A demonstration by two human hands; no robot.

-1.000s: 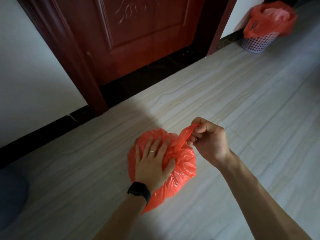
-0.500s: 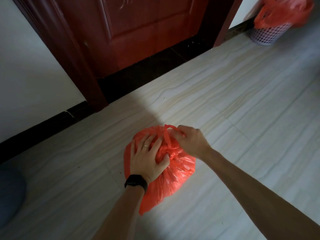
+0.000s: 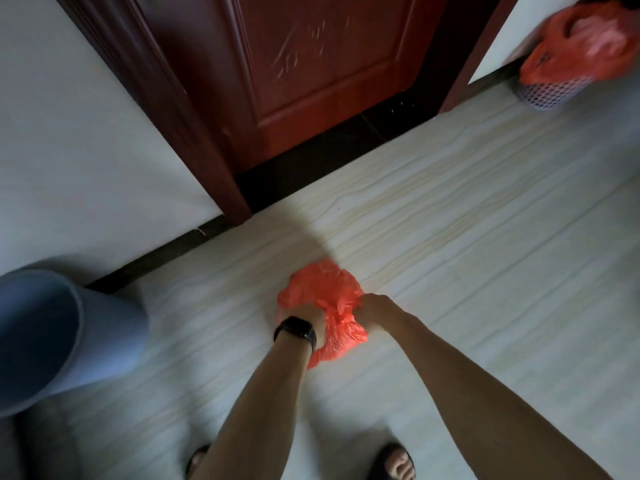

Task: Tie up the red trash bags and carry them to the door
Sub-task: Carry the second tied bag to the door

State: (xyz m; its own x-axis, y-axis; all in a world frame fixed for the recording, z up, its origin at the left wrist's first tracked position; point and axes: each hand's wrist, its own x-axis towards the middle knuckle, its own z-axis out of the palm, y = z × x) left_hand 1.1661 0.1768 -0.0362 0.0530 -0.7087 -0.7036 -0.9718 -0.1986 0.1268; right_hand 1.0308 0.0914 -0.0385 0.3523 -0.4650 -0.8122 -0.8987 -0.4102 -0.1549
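A filled red trash bag (image 3: 323, 285) lies on the pale tiled floor a short way in front of the dark red door (image 3: 311, 64). Both my hands are down at its gathered neck. My left hand (image 3: 304, 311), with a black watch on the wrist, sits at the bag's left side, its fingers mostly hidden by the plastic. On the right side of the neck, my right hand (image 3: 372, 308) grips the bag. A second red trash bag (image 3: 581, 46) lines a white mesh bin at the far right, beside the door frame.
A blue-grey round bin (image 3: 59, 334) stands at the left by the wall. The white mesh bin (image 3: 547, 93) sits right of the door frame. My sandalled feet (image 3: 394, 462) show at the bottom edge. A black threshold strip (image 3: 311, 164) runs under the door.
The camera has risen and pulled back, so bag and hands look smaller. My right hand came down from the pulled-up strip to the neck. My left hand slid from the bag's top to its side.
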